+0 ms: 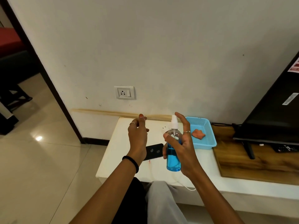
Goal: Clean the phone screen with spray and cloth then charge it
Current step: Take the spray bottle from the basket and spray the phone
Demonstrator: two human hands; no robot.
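Observation:
My right hand (pixel 186 149) grips a clear spray bottle (pixel 173 159) of blue liquid, held upright above the white table (pixel 123 159), with the index finger raised beside its white nozzle. My left hand (pixel 137 136) hovers to the left of the bottle with fingertips pinched together; I cannot tell whether anything is between them. The black phone (pixel 154 151) lies flat on the table under both hands, its left end hidden by my left wrist. An orange cloth (pixel 198 134) lies crumpled in a blue basket (pixel 208 143) to the right. A white charging cable (pixel 179 182) trails off the table's front edge.
A wall socket (pixel 124 92) sits above the table's left end. A dark TV (pixel 275 118) stands on a wooden top (pixel 258 164) at the right, with a remote (pixel 286 148) beneath it. My knees are at the table's front; tiled floor and a doorway lie to the left.

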